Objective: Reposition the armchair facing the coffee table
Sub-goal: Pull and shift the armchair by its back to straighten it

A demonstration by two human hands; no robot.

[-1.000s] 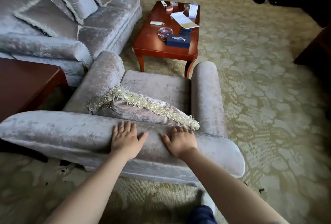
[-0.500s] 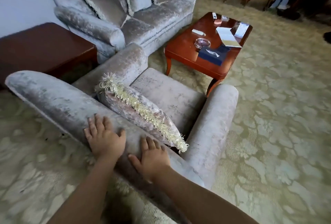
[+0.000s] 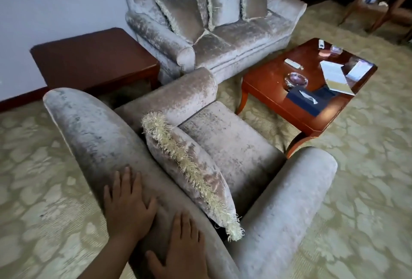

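Looks nearly finished, with 2 flat, straight-fingered palms, left hand [image 3: 127, 202] and right hand [image 3: 181, 246], gripping nothing, pressing the back of the armchair [image 3: 227, 144] directly beneath them, seat opening toward the coffee table [image 3: 266, 73] beyond them to the right, needing maybe 1 last squaring nudge.

carpet [image 3: 367, 189]: pale green, leaf pattern
armchair [image 3: 234, 144]: just beside coffee table [image 3: 267, 82]
sofa [image 3: 234, 40]: behind coffee table
side table [image 3: 93, 60]: left, well apart

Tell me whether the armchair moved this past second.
Cannot tell. The camera swung, but the armchair has its arm ends beside the near legs of the coffee table, as before.
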